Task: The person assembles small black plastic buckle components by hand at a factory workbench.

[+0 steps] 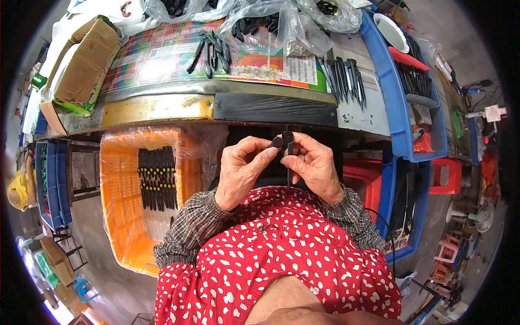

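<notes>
Over my lap, just in front of the bench edge, my two hands meet. My left hand point(245, 169) pinches a small dark rounded piece point(277, 143) between thumb and fingertips. In my right hand point(315, 167) is a slim black tool point(288, 145), held upright, with a thin dark shaft pointing down. The small piece sits right beside the tool's upper end; whether they touch I cannot tell. On the bench lie loose black handle-like pieces point(210, 52) and, farther right, a row of slim black pointed tools point(343, 80).
An orange plastic-lined crate point(116, 200) at my left holds rows of black tools with yellow dots. Clear bags point(254, 24) of black parts and a torn cardboard box point(89, 65) are on the bench. Blue trays point(398, 103) stand right, near a red stool point(362, 176).
</notes>
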`<act>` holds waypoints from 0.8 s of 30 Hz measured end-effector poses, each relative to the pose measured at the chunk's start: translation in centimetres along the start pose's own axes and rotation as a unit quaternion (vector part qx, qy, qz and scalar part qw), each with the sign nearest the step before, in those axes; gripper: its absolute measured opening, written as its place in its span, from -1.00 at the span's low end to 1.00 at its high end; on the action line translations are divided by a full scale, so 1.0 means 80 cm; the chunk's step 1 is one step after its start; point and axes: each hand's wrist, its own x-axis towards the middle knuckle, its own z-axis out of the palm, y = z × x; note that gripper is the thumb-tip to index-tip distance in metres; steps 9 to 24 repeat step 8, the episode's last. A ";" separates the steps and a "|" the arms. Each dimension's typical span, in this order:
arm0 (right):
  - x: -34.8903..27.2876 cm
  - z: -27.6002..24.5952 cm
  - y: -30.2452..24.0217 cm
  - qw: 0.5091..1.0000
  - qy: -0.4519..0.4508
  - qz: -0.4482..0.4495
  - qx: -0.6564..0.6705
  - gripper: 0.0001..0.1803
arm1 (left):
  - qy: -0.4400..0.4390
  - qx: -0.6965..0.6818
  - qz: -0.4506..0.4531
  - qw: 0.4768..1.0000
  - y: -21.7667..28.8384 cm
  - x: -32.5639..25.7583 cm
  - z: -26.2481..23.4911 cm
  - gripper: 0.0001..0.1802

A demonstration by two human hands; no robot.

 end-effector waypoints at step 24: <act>0.000 0.001 0.002 1.000 -0.003 -0.004 0.003 -0.55 | -0.030 -0.018 -0.050 0.998 0.008 0.002 0.003 -0.83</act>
